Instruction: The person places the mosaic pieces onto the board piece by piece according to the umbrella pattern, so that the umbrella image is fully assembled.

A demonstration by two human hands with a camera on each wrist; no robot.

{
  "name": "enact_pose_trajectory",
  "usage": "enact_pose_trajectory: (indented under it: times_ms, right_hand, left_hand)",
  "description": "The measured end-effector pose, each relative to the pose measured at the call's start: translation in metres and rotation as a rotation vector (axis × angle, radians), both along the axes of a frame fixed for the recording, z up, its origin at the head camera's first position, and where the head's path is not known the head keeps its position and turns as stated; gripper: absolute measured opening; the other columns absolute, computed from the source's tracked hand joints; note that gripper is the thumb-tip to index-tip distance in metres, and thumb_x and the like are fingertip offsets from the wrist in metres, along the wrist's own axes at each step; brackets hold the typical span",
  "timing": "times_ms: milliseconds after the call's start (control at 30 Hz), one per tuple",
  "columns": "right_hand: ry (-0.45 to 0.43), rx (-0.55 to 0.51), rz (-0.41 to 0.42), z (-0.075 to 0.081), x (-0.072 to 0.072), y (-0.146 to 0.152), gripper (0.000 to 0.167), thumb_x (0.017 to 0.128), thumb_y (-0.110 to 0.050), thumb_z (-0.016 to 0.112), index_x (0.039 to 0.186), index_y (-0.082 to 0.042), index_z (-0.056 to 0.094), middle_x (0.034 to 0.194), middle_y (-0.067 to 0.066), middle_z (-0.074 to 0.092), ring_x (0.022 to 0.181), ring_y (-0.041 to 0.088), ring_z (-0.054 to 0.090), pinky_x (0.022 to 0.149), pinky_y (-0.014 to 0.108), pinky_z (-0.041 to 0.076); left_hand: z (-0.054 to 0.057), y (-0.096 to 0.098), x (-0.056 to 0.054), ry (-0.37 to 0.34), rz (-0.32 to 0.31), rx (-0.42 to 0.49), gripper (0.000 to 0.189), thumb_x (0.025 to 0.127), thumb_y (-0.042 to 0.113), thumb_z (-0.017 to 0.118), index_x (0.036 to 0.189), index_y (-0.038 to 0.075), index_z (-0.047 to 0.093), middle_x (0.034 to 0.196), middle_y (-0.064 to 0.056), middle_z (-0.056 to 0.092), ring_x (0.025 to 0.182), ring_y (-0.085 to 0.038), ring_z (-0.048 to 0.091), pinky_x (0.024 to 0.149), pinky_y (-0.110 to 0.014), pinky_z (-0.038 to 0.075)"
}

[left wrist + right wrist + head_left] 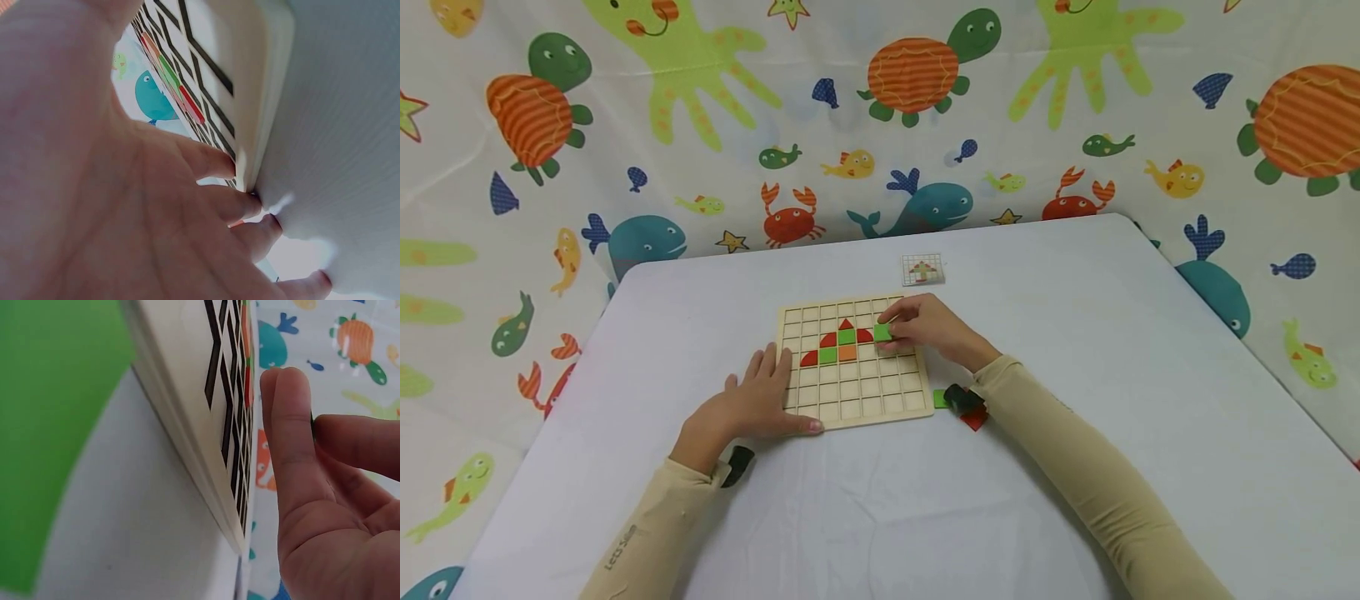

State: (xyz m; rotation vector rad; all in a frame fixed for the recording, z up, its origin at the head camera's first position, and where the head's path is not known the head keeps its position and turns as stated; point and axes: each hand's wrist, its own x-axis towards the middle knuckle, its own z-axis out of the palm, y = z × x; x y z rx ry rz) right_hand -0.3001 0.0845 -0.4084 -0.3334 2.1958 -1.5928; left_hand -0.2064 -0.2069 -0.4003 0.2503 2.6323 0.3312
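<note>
A wooden grid board (857,400) lies on the table with red, green and orange tiles set in its squares. My right hand (925,325) pinches a green square tile (882,332) over the board's right part, beside a red curved tile (865,335). In the right wrist view only a sliver of that tile shows between thumb and finger. Spread along the board's left edge and near corner, my left hand (752,404) rests with its fingers extended. The left wrist view shows its fingertips against the board's side (265,112).
Behind the board lies a small card (922,269) with a printed grid picture. Partly under the right wrist's black camera (962,399) are a loose green tile (940,399) and a red tile (975,418). A patterned cloth (842,100) hangs behind the white table (880,500).
</note>
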Motion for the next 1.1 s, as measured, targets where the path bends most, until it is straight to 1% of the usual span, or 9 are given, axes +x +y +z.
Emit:
enact_pose_trajectory:
  times_ms: [67, 133, 300, 467, 567, 700, 800, 967, 1100]
  right_hand:
    - [0.019, 0.014, 0.019, -0.0001, 0.0018, -0.0022, 0.022, 0.103, -0.001, 0.065, 0.121, 0.002, 0.076, 0.103, 0.012, 0.069, 0.090, 0.019, 0.070, 0.100, 0.036, 0.050]
    - [0.022, 0.013, 0.043, -0.0016, 0.0030, -0.0041, 0.021, 0.103, 0.000, 0.064, 0.120, 0.002, 0.076, 0.102, 0.012, 0.069, 0.091, 0.019, 0.071, 0.102, 0.037, 0.050]
    - [-0.018, -0.015, 0.076, -0.0059, 0.0040, -0.0065, 0.021, 0.104, 0.002, 0.062, 0.122, 0.004, 0.074, 0.110, 0.015, 0.070, 0.084, 0.021, 0.079, 0.108, 0.039, 0.052]
    - [-0.021, -0.013, 0.093, -0.0057, 0.0047, -0.0071, 0.022, 0.104, 0.002, 0.062, 0.122, 0.004, 0.075, 0.115, 0.017, 0.071, 0.082, 0.020, 0.080, 0.112, 0.041, 0.048]
    - [-0.025, -0.024, 0.108, -0.0058, 0.0047, -0.0077, 0.022, 0.105, 0.002, 0.062, 0.123, 0.005, 0.074, 0.114, 0.017, 0.071, 0.082, 0.021, 0.079, 0.107, 0.039, 0.052]
    - [-0.028, -0.043, 0.129, -0.0062, 0.0046, -0.0081, 0.024, 0.106, 0.002, 0.060, 0.126, 0.008, 0.072, 0.111, 0.018, 0.071, 0.080, 0.020, 0.078, 0.092, 0.035, 0.060]
    - [-0.033, -0.054, 0.144, -0.0069, 0.0047, -0.0092, 0.024, 0.107, 0.002, 0.060, 0.128, 0.009, 0.070, 0.107, 0.019, 0.072, 0.081, 0.020, 0.078, 0.084, 0.033, 0.063]
    - [-0.044, -0.060, 0.153, -0.0065, 0.0061, -0.0101, 0.024, 0.108, 0.001, 0.060, 0.129, 0.010, 0.068, 0.107, 0.019, 0.075, 0.084, 0.022, 0.078, 0.082, 0.034, 0.063]
    - [-0.023, -0.040, 0.154, -0.0058, 0.0066, -0.0101, 0.025, 0.109, -0.002, 0.060, 0.129, 0.009, 0.068, 0.106, 0.017, 0.075, 0.082, 0.021, 0.077, 0.083, 0.033, 0.063]
  left_hand:
    - [-0.0014, 0.0000, -0.0006, -0.001, 0.002, -0.005, 0.140, 0.081, 0.071, 0.083, 0.167, -0.008, 0.006, 0.173, -0.036, -0.003, 0.159, -0.055, -0.002, 0.117, -0.081, 0.010]
    - [-0.0013, 0.0001, -0.0007, 0.003, 0.001, -0.010, 0.140, 0.080, 0.071, 0.083, 0.167, -0.009, 0.006, 0.173, -0.036, -0.002, 0.159, -0.055, -0.001, 0.117, -0.081, 0.010]
    - [-0.0001, 0.0008, -0.0005, 0.006, 0.000, -0.008, 0.140, 0.080, 0.070, 0.084, 0.167, -0.009, 0.007, 0.172, -0.036, -0.002, 0.159, -0.056, -0.001, 0.116, -0.082, 0.010]
    - [-0.0005, 0.0017, -0.0006, 0.006, 0.004, -0.007, 0.138, 0.081, 0.068, 0.084, 0.167, -0.008, 0.008, 0.173, -0.036, -0.001, 0.159, -0.055, 0.000, 0.117, -0.081, 0.010]
    - [-0.0007, 0.0013, -0.0006, 0.008, 0.006, -0.005, 0.138, 0.081, 0.068, 0.084, 0.167, -0.009, 0.008, 0.173, -0.036, -0.001, 0.159, -0.055, 0.000, 0.117, -0.081, 0.010]
    - [-0.0006, 0.0008, -0.0010, 0.008, 0.008, -0.008, 0.138, 0.081, 0.068, 0.084, 0.167, -0.008, 0.008, 0.173, -0.036, -0.001, 0.159, -0.055, 0.000, 0.117, -0.081, 0.009]
    - [-0.0013, 0.0013, -0.0015, 0.007, 0.007, -0.013, 0.138, 0.081, 0.069, 0.083, 0.168, -0.008, 0.008, 0.173, -0.035, -0.001, 0.159, -0.055, 0.000, 0.117, -0.081, 0.010]
    - [-0.0027, 0.0016, -0.0014, 0.011, 0.002, -0.014, 0.137, 0.081, 0.069, 0.083, 0.167, -0.008, 0.009, 0.173, -0.036, 0.000, 0.159, -0.055, 0.001, 0.116, -0.081, 0.011]
    - [-0.0020, 0.0013, -0.0008, 0.009, 0.004, -0.010, 0.138, 0.081, 0.069, 0.083, 0.167, -0.008, 0.009, 0.173, -0.036, 0.000, 0.159, -0.056, 0.000, 0.116, -0.081, 0.011]
